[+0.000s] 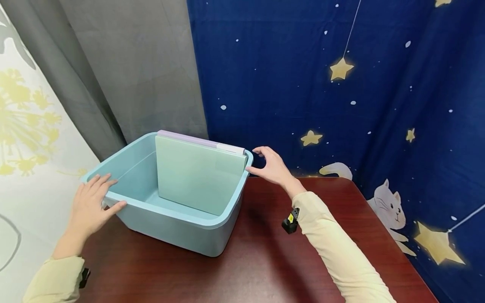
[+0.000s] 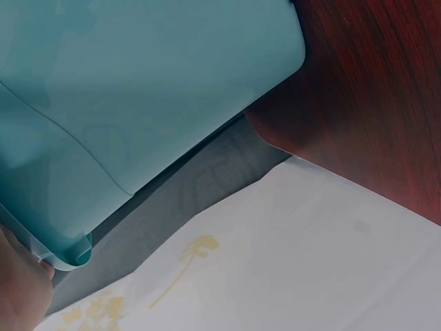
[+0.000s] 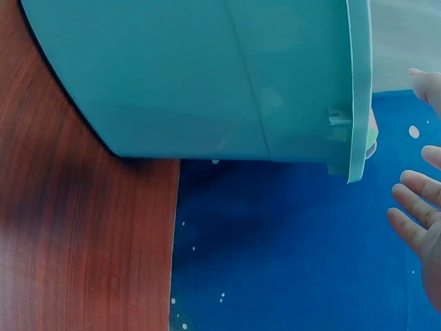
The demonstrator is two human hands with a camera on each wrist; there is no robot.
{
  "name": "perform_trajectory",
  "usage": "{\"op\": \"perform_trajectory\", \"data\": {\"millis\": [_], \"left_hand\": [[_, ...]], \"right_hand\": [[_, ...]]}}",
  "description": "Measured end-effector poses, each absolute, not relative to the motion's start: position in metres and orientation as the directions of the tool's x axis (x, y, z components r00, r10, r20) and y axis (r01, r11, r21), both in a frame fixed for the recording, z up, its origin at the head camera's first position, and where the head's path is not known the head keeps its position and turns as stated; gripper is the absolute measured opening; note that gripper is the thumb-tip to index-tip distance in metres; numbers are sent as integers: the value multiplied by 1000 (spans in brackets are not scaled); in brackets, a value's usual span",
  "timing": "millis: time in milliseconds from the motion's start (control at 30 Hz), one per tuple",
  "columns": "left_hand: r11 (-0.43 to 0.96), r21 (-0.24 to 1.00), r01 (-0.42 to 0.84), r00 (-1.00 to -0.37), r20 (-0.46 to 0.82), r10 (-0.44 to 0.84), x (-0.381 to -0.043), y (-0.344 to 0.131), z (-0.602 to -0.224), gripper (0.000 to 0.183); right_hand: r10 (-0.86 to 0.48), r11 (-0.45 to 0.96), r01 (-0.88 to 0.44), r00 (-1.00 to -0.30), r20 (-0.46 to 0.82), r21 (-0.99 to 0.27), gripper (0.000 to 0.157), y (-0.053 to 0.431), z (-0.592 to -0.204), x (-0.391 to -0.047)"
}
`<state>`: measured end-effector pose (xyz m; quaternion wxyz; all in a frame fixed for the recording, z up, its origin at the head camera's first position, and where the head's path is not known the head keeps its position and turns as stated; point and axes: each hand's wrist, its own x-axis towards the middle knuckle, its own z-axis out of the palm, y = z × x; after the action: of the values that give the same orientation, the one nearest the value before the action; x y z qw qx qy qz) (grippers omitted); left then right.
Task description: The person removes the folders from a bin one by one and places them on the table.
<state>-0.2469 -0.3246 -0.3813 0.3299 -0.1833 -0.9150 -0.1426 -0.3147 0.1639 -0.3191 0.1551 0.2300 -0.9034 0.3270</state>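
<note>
Tub rim (image 1: 163, 209) beneath left grip (image 1: 89, 206)

- A blue tub (image 1: 178, 234) blocks passage toward the tabletop's (image 1: 265, 261) far left corner.
- Inside, an upright green panel (image 1: 201, 174) and lilac panel (image 1: 185, 137) obstruct; open space lies nearer.
- Bare tabletop leaves passage between tub and right edge.
- Blue curtain (image 1: 273, 84) hangs beyond far edge.
</note>
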Motion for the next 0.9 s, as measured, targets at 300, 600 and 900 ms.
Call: {"op": "perform_trajectory", "data": {"millis": [300,600,900], "left_hand": [[898,131,420,-717,655,239,-246,-324,-380,67],[902,131,411,-723,649,235,-246,-323,-381,67],[899,130,418,-714,659,237,-247,-323,-381,67]], "right_hand": [[-321,639,-538,-836,446,-549,56,151,-321,-325],[-336,636,-561,-819,465,-530,51,138,-323,-334],[-328,646,-563,-815,479,-516,46,128,-327,-341]]}}
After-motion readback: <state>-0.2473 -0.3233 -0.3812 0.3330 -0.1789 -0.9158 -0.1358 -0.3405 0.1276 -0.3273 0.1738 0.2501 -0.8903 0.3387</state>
